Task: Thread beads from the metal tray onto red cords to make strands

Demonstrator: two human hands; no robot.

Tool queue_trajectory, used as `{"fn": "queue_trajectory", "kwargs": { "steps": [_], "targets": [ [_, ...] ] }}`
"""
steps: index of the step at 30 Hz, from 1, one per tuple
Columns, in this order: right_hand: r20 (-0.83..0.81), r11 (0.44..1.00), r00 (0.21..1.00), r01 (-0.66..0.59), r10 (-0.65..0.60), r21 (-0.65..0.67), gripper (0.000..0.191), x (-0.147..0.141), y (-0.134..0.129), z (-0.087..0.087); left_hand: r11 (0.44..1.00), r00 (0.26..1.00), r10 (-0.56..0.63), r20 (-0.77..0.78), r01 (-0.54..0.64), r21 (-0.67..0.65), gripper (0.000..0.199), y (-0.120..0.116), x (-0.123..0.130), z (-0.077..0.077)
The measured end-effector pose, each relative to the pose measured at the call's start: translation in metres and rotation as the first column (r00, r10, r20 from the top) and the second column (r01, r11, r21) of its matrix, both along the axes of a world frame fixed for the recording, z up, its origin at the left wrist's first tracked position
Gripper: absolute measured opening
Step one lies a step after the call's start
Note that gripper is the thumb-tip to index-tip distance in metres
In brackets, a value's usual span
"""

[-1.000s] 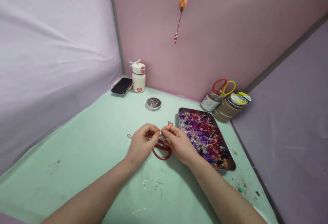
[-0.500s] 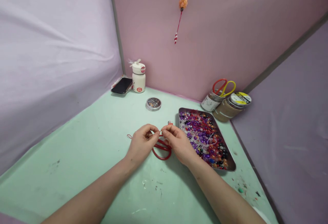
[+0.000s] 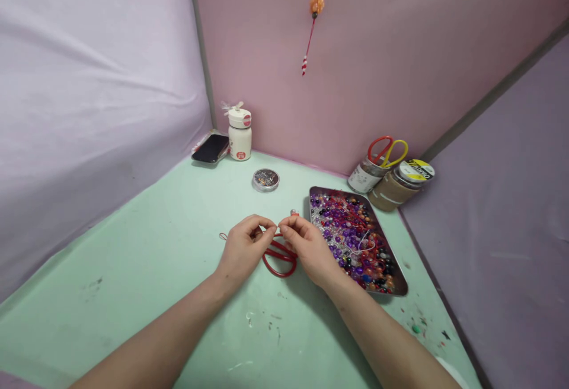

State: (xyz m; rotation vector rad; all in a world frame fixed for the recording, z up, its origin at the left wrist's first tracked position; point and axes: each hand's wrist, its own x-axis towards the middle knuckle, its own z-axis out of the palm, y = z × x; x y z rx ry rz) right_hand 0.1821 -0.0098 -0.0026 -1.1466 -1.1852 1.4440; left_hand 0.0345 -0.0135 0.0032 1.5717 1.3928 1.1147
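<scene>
Thumb and fingertips of my left hand (image 3: 246, 245) are pinched on a thin red cord, whose looped end (image 3: 223, 236) sticks out to the left. My right hand (image 3: 307, 248) pinches the same cord a very short way off, so the fingertips of both hands almost meet. Whatever detail lies between the fingertips is too small to make out. Just below the hands, on the table, lies a pair of scissors with red handles (image 3: 280, 273), partly covered by the fingers. A lighter (image 3: 294, 213) shows its metal top behind my right hand.
Right of my hands stands a metal tray (image 3: 403, 285) full of mixed beads. Behind it are a jar holding scissors (image 3: 363, 179) and a brown jar (image 3: 387, 194) with a spool on top. A round spool (image 3: 266, 180), white bottle (image 3: 240, 142) and phone (image 3: 211, 149) stand further back.
Both hands keep their pinch on the cord, and the fingertips have come very slightly closer together. The whole view has shifted a little; nothing else has visibly moved.
</scene>
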Motion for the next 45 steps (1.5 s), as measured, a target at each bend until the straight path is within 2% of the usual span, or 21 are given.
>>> {"fn": "queue_trajectory", "kwargs": {
  "steps": [8, 18, 26, 45],
  "targets": [
    [0.111, 0.993, 0.993, 0.029, -0.041, 0.112, 0.021, 0.0014, -0.0005, -0.0015, 1.0, 1.0, -0.014, -0.028, 0.015, 0.025, 0.013, 0.0006, -0.0009, 0.0012],
    [0.108, 0.993, 0.994, 0.006, -0.018, 0.114, 0.017, 0.0004, -0.0016, -0.0013, 0.998, 0.998, -0.028, -0.052, 0.03, 0.049, 0.014, 0.0013, -0.0013, 0.0027],
    [0.212, 0.974, 0.975, 0.01, -0.059, 0.225, 0.013, 0.001, -0.0034, 0.0005, 0.998, 0.997, -0.04, -0.061, 0.044, 0.055, 0.015, 0.0011, -0.0021, 0.0021],
    [0.239, 0.969, 0.968, 0.012, -0.073, 0.246, 0.013, 0.0003, -0.0036, -0.0001, 0.999, 0.998, -0.03, -0.055, 0.033, 0.044, 0.016, 0.0011, -0.0017, 0.0011]
  ]
}}
